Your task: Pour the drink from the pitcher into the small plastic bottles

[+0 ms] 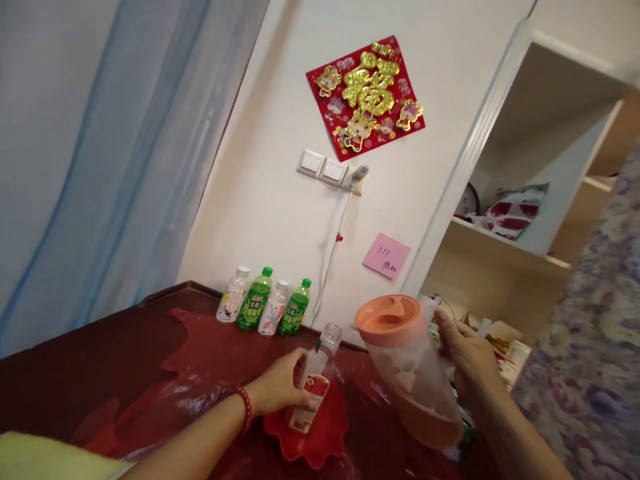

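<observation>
Forearms [520, 430] nearest; pitcher [413, 387] in right hand [467, 357], bottle [316, 390] in left hand [277, 387].
Keep bottle upright, spout [357, 325] at three o'clock.

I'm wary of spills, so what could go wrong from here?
The pitcher, tilted in the right hand, holds liquid that might slosh out. The uncapped bottle has a narrow neck, so anything poured there could miss. If the left hand loosened, the bottle might tip over the red dish's rim.

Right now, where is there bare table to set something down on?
Bare table lies between the blue curtain and left forearm. Crowded: by the four capped bottles, and around the red dish, held bottle and pitcher.
</observation>
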`<action>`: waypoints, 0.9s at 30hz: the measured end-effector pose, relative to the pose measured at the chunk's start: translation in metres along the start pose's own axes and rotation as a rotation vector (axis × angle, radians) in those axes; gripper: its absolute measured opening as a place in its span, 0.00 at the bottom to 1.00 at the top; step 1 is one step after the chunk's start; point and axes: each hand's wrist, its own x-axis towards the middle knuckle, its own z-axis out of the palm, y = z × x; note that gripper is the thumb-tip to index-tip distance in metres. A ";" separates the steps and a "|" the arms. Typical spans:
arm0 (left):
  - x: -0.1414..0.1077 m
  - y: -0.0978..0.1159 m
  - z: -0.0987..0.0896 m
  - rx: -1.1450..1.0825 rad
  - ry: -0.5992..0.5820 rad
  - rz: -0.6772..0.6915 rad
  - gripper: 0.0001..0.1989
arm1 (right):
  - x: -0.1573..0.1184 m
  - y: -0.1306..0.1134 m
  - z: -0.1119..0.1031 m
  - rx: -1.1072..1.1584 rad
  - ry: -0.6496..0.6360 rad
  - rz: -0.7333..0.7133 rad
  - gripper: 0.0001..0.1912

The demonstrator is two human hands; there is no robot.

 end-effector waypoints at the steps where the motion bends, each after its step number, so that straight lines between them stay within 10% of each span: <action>1: 0.000 -0.001 0.001 -0.011 0.009 0.004 0.34 | 0.000 -0.003 0.003 -0.011 0.005 -0.006 0.32; 27: 0.005 -0.013 0.001 -0.106 -0.021 0.052 0.33 | 0.004 -0.041 0.028 -0.233 -0.092 -0.257 0.30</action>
